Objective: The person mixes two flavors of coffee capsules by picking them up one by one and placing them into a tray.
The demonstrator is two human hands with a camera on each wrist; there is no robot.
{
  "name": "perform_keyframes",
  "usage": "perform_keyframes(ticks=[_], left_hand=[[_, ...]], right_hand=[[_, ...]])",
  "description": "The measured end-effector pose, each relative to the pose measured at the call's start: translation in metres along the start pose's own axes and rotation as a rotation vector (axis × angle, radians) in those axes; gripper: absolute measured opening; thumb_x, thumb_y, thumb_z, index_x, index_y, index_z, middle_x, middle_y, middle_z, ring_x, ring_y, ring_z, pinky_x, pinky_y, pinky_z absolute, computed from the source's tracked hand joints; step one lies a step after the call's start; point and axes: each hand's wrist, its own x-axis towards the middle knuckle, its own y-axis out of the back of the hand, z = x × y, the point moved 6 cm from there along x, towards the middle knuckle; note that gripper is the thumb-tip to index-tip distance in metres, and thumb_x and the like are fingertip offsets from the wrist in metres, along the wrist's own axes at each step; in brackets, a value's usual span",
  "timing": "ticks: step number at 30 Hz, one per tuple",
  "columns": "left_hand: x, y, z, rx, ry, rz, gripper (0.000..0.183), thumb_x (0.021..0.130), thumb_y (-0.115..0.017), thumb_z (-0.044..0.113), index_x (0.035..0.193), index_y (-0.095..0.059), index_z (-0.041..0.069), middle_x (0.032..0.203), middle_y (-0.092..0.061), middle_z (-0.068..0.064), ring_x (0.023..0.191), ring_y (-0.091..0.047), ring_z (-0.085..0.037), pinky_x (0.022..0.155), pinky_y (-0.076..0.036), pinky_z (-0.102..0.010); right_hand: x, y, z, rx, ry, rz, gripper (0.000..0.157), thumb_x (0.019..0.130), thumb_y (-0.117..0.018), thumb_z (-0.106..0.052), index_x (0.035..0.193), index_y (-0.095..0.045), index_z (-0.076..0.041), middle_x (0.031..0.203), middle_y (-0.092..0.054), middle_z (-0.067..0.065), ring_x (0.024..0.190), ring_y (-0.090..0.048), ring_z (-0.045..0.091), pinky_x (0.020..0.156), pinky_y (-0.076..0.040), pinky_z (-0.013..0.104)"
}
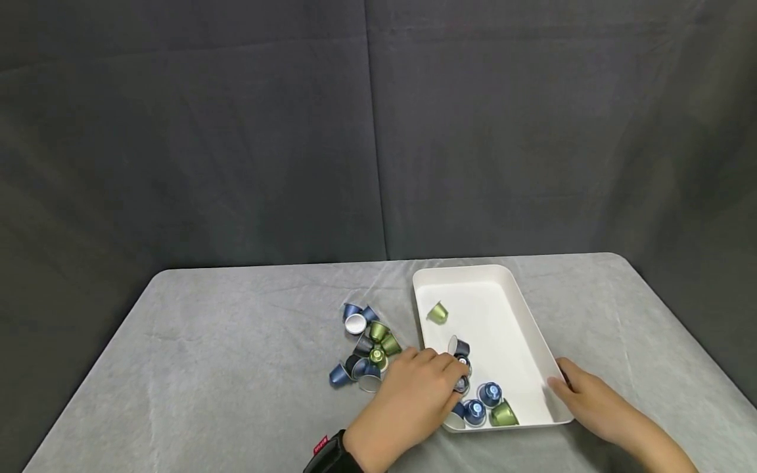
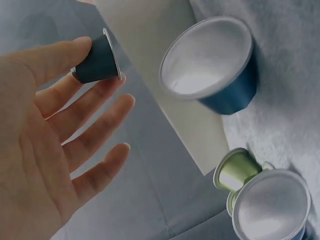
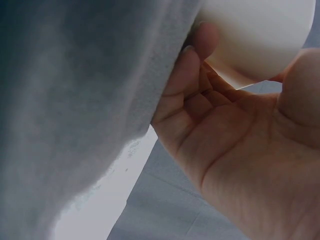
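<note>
Head view: the left hand (image 1: 414,394) is at the near left of the white tray (image 1: 505,335), its fingertips mostly hidden; left of the tray, the capsule pile (image 1: 378,331) is partly covered by it. On the right, the right hand (image 1: 594,399) grips the tray's wall

Left wrist view: thumb and fingers pinch a dark capsule (image 2: 96,63); whether it touches the tray I cannot tell. A silver-lidded capsule (image 2: 271,210) is cut off

Right wrist view: fingers curl at the tray, thumb tip hidden, blurred grey cloth (image 3: 85,100) filling the left
</note>
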Motion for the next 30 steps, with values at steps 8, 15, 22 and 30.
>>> perform_keyframes(ticks=[8, 15, 22, 30], left_hand=[[-0.001, -0.006, 0.008, 0.038, -0.033, -0.02, 0.028, 0.088, -0.073, 0.044, 0.108, -0.07, 0.024, 0.103, -0.067, 0.01, 0.088, -0.06, -0.008, 0.073, -0.043, -0.023], [-0.003, -0.012, 0.014, 0.061, -0.066, -0.003, 0.028, 0.087, -0.073, 0.046, 0.104, -0.07, 0.024, 0.098, -0.066, 0.011, 0.083, -0.061, -0.006, 0.07, -0.041, -0.022], [-0.004, -0.012, 0.015, 0.06, -0.068, 0.018, 0.026, 0.087, -0.073, 0.045, 0.102, -0.07, 0.023, 0.095, -0.066, 0.01, 0.081, -0.061, -0.007, 0.069, -0.041, -0.022], [-0.003, -0.013, 0.014, 0.069, -0.074, 0.036, 0.027, 0.087, -0.073, 0.043, 0.105, -0.07, 0.023, 0.095, -0.067, 0.011, 0.081, -0.061, -0.006, 0.067, -0.041, -0.022]], right_hand=[[0.002, 0.0, 0.0, -0.014, -0.002, -0.001, 0.027, 0.105, -0.048, -0.016, 0.122, -0.052, 0.005, 0.109, -0.064, 0.02, 0.093, -0.057, 0.024, 0.075, -0.048, 0.042], [0.002, 0.0, 0.001, -0.018, -0.016, -0.016, 0.028, 0.105, -0.048, -0.019, 0.12, -0.051, 0.005, 0.107, -0.064, 0.017, 0.087, -0.054, 0.022, 0.071, -0.046, 0.039], [0.002, -0.001, 0.001, -0.012, -0.017, -0.022, 0.027, 0.105, -0.049, -0.019, 0.118, -0.052, 0.005, 0.105, -0.063, 0.016, 0.085, -0.053, 0.022, 0.07, -0.045, 0.038], [0.0, 0.0, 0.001, -0.015, -0.004, -0.002, 0.025, 0.105, -0.049, -0.017, 0.118, -0.053, 0.004, 0.104, -0.064, 0.015, 0.085, -0.053, 0.021, 0.069, -0.045, 0.037]])
